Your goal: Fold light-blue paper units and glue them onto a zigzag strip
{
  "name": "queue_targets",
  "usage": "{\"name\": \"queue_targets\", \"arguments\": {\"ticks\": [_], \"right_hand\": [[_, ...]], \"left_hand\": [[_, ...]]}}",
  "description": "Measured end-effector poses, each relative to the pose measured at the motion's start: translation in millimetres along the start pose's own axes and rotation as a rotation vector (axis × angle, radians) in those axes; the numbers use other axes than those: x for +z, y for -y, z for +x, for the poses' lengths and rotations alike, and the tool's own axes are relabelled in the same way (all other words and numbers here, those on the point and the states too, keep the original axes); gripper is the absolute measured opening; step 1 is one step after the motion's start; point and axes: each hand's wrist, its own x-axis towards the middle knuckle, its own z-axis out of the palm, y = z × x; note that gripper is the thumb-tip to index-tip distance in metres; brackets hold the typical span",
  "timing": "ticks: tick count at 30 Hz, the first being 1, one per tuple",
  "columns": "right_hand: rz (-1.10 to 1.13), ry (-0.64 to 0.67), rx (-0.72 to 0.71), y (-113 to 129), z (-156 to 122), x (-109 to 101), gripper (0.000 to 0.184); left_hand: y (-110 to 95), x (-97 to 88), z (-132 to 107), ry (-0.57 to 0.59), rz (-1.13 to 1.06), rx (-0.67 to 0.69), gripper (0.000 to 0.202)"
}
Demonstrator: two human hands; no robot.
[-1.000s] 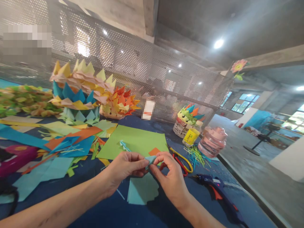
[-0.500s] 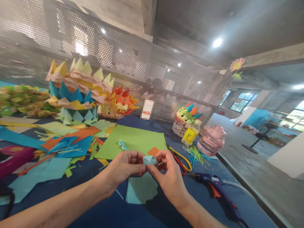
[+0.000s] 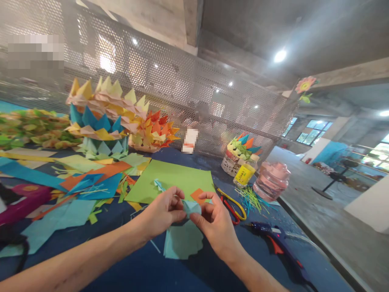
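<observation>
My left hand (image 3: 164,211) and my right hand (image 3: 214,221) meet over the table and pinch a small folded piece of light blue paper (image 3: 192,207) between their fingertips. Both hands are closed on it, a little above the dark blue tabletop (image 3: 170,275). Under them lies a light blue sheet with a jagged cut edge (image 3: 182,241). Just beyond the hands a large green sheet (image 3: 170,180) lies flat, with a small orange square (image 3: 197,195) on its near right corner.
Red and yellow scissors (image 3: 232,205) and a blue glue gun (image 3: 278,243) lie to the right. A yellow-labelled bottle (image 3: 244,174), a pink jar (image 3: 272,182) and a small basket (image 3: 232,162) stand behind. Folded paper crowns (image 3: 100,117) and scraps (image 3: 75,182) fill the left; a perforated metal screen (image 3: 182,89) backs the table.
Both hands have kept hold of the small blue piece and turned it slightly between the fingers. The view has shifted a little; nothing on the table has moved.
</observation>
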Motion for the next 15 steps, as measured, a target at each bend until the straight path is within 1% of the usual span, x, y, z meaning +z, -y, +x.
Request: {"name": "queue_targets", "arguments": {"ticks": [3,6,9,12,15], "right_hand": [[-0.036,-0.021,-0.047,-2,2,-1,0.036],[-0.111,0.001,-0.100,-3,0,0,0.033],[-0.302,0.005,-0.227,-3,-3,-1,0.035],[-0.512,-0.001,-0.379,-3,-4,-3,0.038],[-0.599,0.018,-0.478,-2,-2,-7,0.031]], "left_hand": [[-8,0.0,-1,-0.045,-0.022,-0.030,0.036],[-13,-0.4,-2,-0.066,-0.100,-0.066,0.037],[-14,-1.4,-3,-0.063,-0.175,-0.101,0.035],[-13,-2.7,-3,-0.062,-0.192,-0.116,0.031],[-13,-3.4,-3,-0.073,-0.171,-0.110,0.028]]}}
